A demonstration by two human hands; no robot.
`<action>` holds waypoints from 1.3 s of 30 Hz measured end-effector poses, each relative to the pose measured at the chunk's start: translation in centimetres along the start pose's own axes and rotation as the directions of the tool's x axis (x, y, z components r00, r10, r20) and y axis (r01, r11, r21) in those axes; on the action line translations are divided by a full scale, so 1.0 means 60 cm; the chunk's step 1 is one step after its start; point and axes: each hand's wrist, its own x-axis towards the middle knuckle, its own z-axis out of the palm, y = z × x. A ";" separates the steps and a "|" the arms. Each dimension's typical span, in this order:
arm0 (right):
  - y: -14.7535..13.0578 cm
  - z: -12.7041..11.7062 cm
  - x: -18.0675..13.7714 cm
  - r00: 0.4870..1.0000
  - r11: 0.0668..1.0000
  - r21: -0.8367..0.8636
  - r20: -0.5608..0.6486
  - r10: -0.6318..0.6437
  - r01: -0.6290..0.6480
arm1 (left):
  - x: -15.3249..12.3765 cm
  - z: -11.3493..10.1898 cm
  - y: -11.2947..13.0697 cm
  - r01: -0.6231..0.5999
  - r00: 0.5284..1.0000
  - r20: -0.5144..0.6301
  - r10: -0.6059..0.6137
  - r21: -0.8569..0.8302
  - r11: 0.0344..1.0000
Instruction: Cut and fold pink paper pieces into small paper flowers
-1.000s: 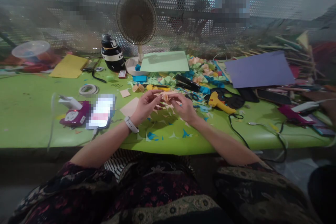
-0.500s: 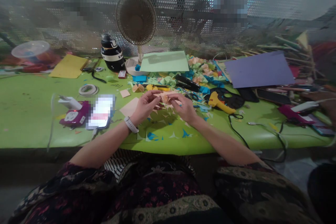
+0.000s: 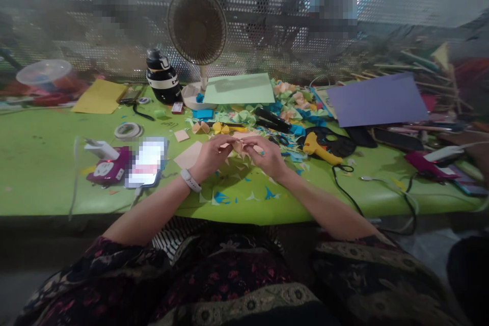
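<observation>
Between my two hands is a small peach paper piece [image 3: 238, 147], folded or curled, mostly covered by fingers. My left hand [image 3: 216, 154] pinches it from the left, a pale band on that wrist. From the other side my right hand [image 3: 266, 155] grips it between thumb and fingers. Flat peach paper [image 3: 188, 157] lies beside my left hand. A small peach paper square [image 3: 182, 135], a folded peach paper shape [image 3: 200, 128] and a yellow paper flower [image 3: 220, 128] rest just beyond. Blue paper scraps [image 3: 221, 197] are scattered nearer me.
A yellow glue gun [image 3: 321, 150] and black stapler [image 3: 272, 119] lie to the right. Behind stand a fan [image 3: 197, 28], black bottle [image 3: 164, 80] and a heap of paper pieces [image 3: 296, 102]. A phone [image 3: 147, 163], tape roll [image 3: 129, 131] and purple power adapter [image 3: 110, 167] sit left.
My fingers have drawn closer together around the peach paper piece, which shows less than before. The things on the table have stayed in place.
</observation>
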 end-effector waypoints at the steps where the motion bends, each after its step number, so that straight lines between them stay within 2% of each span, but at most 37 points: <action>1: -0.001 0.000 0.000 1.000 1.000 0.008 -0.005 0.003 -0.003 | 0.000 -0.001 0.001 0.012 1.000 0.004 -0.012 -0.020 1.000; 5: -0.005 -0.001 0.001 1.000 0.999 0.041 -0.001 0.027 -0.027 | 0.002 -0.002 0.006 0.073 0.996 0.067 -0.067 -0.092 0.993; 8: -0.009 -0.004 0.001 0.995 0.991 0.095 0.007 0.095 -0.096 | 0.003 -0.004 0.011 0.077 0.997 0.024 -0.075 -0.110 0.991; 11: -0.011 -0.007 0.001 0.983 0.947 0.261 0.038 0.182 -0.185 | 0.004 -0.006 0.015 0.133 0.991 -0.007 -0.135 -0.150 0.980; 16: -0.009 -0.010 0.006 0.932 0.835 0.442 0.005 0.363 -0.328 | 0.008 -0.007 0.020 0.319 0.946 0.052 -0.321 -0.344 0.883; 19: -0.009 -0.009 0.010 0.913 0.793 0.490 0.014 0.407 -0.361 | 0.009 -0.006 0.020 0.366 0.925 0.079 -0.371 -0.441 0.819; 25: -0.011 -0.008 0.010 0.904 0.768 0.502 0.068 0.423 -0.397 | 0.008 -0.005 0.017 0.395 0.911 0.108 -0.397 -0.503 0.769; 39: -0.008 -0.006 0.008 0.930 0.823 0.446 0.060 0.363 -0.351 | 0.008 -0.007 0.032 0.393 0.916 0.125 -0.380 -0.456 0.798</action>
